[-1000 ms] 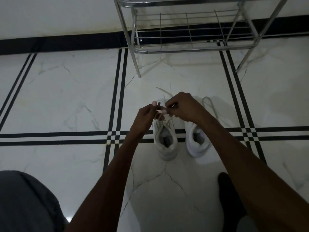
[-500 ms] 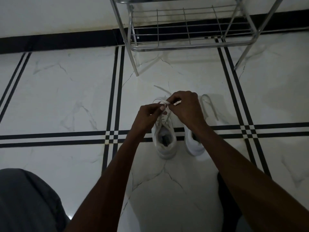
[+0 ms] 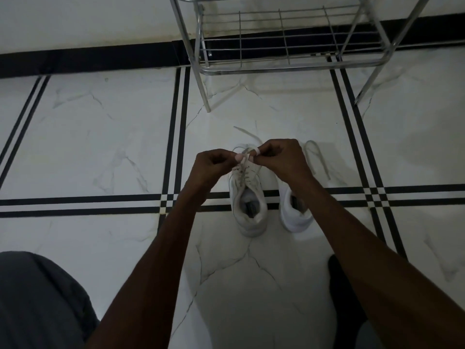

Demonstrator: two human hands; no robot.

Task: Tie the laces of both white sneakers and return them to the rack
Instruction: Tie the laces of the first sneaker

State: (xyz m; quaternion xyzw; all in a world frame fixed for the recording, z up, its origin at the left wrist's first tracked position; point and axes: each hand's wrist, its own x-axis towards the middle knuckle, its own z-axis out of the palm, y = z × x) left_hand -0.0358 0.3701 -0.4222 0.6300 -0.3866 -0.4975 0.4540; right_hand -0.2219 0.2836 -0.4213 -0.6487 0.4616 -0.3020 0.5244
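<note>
Two scuffed white sneakers sit side by side mid-floor on veined marble tile, short of the wire rack (image 3: 281, 41). Over the left sneaker (image 3: 247, 197), the left hand (image 3: 210, 167) and right hand (image 3: 279, 157) pinch its flat lace (image 3: 245, 158). The right sneaker (image 3: 293, 210) trails a loose lace.
</note>
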